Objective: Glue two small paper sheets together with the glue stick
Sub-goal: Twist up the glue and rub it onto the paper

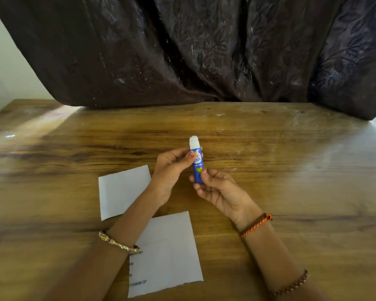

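Both hands are holding the upright blue glue stick point(198, 164) above the wooden worktop point(291, 170): left grip point(172, 168) closed on its upper body, right grip point(217, 190) closed on its base. Two small white paper sheets point(123, 191) are lying near-left.

Likely a home room, worn wooden table point(269, 170), dark embossed curtain point(182, 51) behind, pale wall point(7, 68)
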